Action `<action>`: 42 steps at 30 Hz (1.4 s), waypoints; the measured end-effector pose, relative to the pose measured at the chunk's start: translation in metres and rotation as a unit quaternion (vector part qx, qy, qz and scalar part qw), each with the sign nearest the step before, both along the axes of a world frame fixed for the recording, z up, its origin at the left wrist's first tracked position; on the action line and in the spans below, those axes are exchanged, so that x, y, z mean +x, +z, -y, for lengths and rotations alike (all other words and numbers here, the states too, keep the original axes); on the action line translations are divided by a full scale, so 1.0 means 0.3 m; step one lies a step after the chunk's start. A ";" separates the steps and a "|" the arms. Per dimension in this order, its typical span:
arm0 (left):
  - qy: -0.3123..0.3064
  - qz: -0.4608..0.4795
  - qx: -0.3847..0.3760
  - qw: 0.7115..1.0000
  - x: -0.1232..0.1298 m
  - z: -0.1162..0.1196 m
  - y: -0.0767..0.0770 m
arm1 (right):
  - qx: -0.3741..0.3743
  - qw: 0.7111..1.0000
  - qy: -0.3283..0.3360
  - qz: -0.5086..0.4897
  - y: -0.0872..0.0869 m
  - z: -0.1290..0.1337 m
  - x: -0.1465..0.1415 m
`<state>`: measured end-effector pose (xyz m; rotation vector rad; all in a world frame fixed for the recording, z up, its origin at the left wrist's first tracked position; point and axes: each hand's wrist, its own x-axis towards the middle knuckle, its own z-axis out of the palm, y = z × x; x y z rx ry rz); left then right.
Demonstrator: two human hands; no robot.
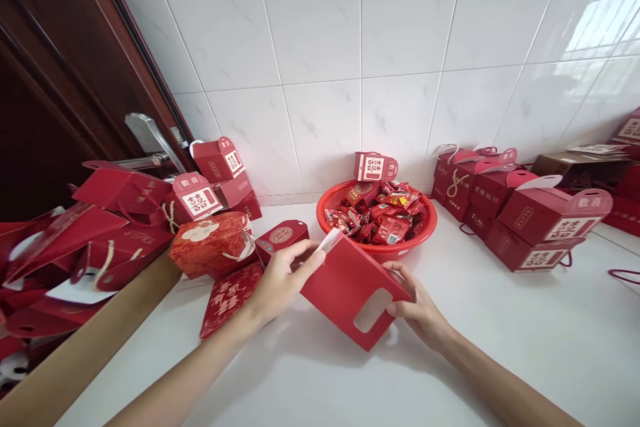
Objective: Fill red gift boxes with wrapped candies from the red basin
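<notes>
A plain red paper box with a pale rounded window is held tilted above the white table. My left hand pinches its upper left edge, by a white inner flap. At its right side, my right hand grips the edge near the window. Just behind the box stands a red plastic basket full of red-wrapped candies. A small red box with a white label rests at the basket's back rim. Left of my left hand lie a patterned dark red box and a flat red printed piece.
An orange-red floral box and several red boxes sit at the left, beside a heap of red bags in a carton. Stacked red boxes stand at the right. A tiled wall and a dark door bound the table.
</notes>
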<state>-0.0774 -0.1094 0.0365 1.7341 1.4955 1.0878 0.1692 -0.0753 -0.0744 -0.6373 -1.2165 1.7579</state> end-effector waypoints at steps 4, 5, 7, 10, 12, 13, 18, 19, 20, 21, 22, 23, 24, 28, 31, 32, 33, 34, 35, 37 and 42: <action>-0.034 0.029 -0.045 0.998 0.037 -0.058 0.041 | 0.103 0.991 -0.014 0.086 -0.041 -0.001 -0.026; -0.057 0.029 -0.067 0.996 0.046 -0.074 0.046 | 0.125 0.985 -0.020 0.114 -0.049 0.001 -0.034; -0.099 0.019 -0.101 0.990 0.063 -0.109 0.045 | 0.168 0.971 -0.036 0.169 -0.059 0.003 -0.043; -0.133 0.013 -0.134 0.982 0.082 -0.162 0.017 | 0.248 0.936 -0.059 0.242 -0.061 -0.005 -0.030; -0.147 0.033 -0.171 0.974 0.086 -0.188 -0.002 | 0.305 0.910 -0.074 0.271 -0.051 -0.016 -0.001; -0.151 0.046 -0.187 0.970 0.085 -0.197 -0.007 | 0.329 0.899 -0.091 0.273 -0.041 -0.023 0.017; -0.149 0.059 -0.178 0.971 0.072 -0.194 0.016 | 0.377 0.851 -0.284 0.232 0.084 -0.086 0.100; -0.157 0.060 -0.165 0.972 0.066 -0.192 0.026 | 0.376 0.840 -0.315 0.232 0.120 -0.109 0.112; -0.167 0.065 -0.151 0.972 0.058 -0.194 0.035 | 0.374 0.831 -0.336 0.237 0.156 -0.137 0.122; -0.177 0.076 -0.137 0.972 0.050 -0.199 0.042 | 0.369 0.825 -0.349 0.249 0.191 -0.169 0.129; -0.187 0.092 -0.127 0.970 0.040 -0.208 0.048 | 0.360 0.820 -0.356 0.266 0.223 -0.205 0.135; -0.194 0.114 -0.121 0.967 0.031 -0.221 0.051 | 0.349 0.817 -0.358 0.289 0.252 -0.243 0.138; -0.196 0.136 -0.117 0.964 0.024 -0.237 0.053 | 0.339 0.813 -0.351 0.317 0.276 -0.281 0.138; -0.185 0.109 -0.099 0.972 0.028 -0.316 0.034 | 0.293 0.775 -0.259 0.497 0.322 -0.401 0.110; -0.184 -0.041 -0.062 0.980 0.061 -0.371 0.003 | 0.278 0.752 -0.201 0.563 0.308 -0.443 0.066; -0.186 -0.086 -0.044 0.978 0.073 -0.388 -0.008 | 0.279 0.753 -0.199 0.562 0.298 -0.450 0.052; -0.190 -0.123 -0.029 0.974 0.084 -0.403 -0.018 | 0.281 0.755 -0.201 0.557 0.286 -0.454 0.040; -0.196 -0.153 -0.021 0.968 0.095 -0.419 -0.028 | 0.281 0.760 -0.200 0.551 0.274 -0.457 0.030; -0.198 -0.178 -0.019 0.964 0.104 -0.434 -0.037 | 0.281 0.768 -0.195 0.542 0.263 -0.460 0.023; -0.188 -0.218 -0.030 0.957 0.122 -0.464 -0.051 | 0.280 0.791 -0.176 0.515 0.244 -0.464 0.020; -0.145 -0.272 -0.075 0.948 0.172 -0.524 -0.077 | 0.262 0.856 -0.130 0.426 0.222 -0.483 0.046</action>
